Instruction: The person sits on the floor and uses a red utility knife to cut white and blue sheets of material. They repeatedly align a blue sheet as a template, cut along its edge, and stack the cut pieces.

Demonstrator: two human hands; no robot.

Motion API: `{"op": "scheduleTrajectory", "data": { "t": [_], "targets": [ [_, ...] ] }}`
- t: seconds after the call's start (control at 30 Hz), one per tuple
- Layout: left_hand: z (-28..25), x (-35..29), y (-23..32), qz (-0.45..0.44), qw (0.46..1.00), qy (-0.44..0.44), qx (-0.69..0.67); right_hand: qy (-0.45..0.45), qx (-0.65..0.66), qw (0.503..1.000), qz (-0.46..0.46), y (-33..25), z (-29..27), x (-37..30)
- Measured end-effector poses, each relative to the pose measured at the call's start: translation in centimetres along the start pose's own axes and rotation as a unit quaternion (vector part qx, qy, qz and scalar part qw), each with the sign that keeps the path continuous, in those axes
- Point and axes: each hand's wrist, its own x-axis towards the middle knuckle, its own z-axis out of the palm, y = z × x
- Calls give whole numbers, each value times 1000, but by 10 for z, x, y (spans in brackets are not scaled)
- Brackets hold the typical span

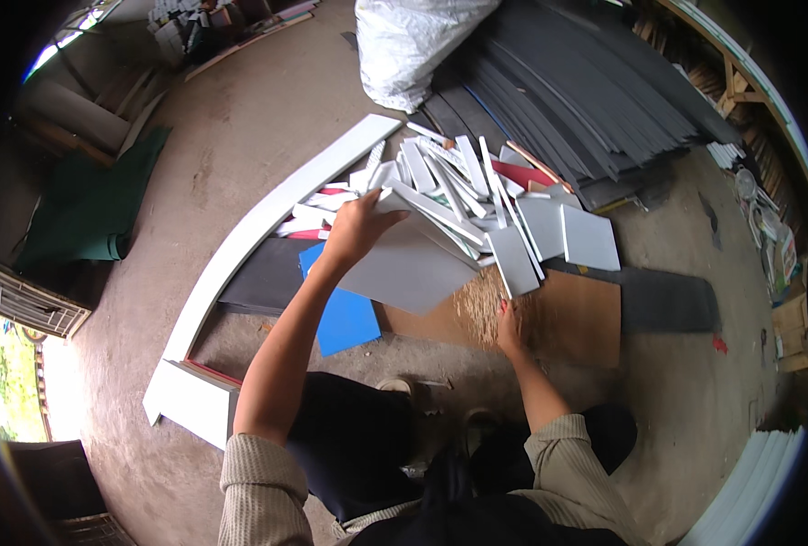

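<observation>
My left hand is closed on the end of a white board strip at the near side of a heap of offcuts. Below that strip lies a wide grey sheet. My right hand is closed over a scuffed, flaking patch of a brown board. A small red bit shows at its fingers; the rest of what it holds is hidden. Just beyond it a grey rectangular piece leans on the heap. A blue sheet lies under the grey sheet, below my left forearm.
A long white strip curves along the heap's left. Dark grey sheets are stacked at the far right, next to a white sack. A white panel lies at lower left. Dark green sheeting stands farther left.
</observation>
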Motion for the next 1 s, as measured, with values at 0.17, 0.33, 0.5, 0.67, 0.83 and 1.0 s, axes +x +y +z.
{"op": "scheduleTrajectory", "data": {
  "t": [0.17,0.33,0.5,0.67,0.83,1.0],
  "targets": [
    [-25,-12,-16,-24,985,54,-160,5,-68,997,-23,26,19,25],
    [-30,-9,-14,-50,973,56,-217,93,86,987,-103,11,-50,89],
    [-38,-25,-15,-73,970,19,-233,-270,297,915,-38,-96,-157,72],
    [-26,-26,-11,-68,961,-1,-268,-324,190,918,-129,-111,-179,56],
    [-32,-32,-28,-51,969,49,-235,-266,346,891,-123,-101,-163,74],
    [-45,-44,-59,-113,955,53,-270,-123,427,896,-18,-78,-126,105]
  ]
}}
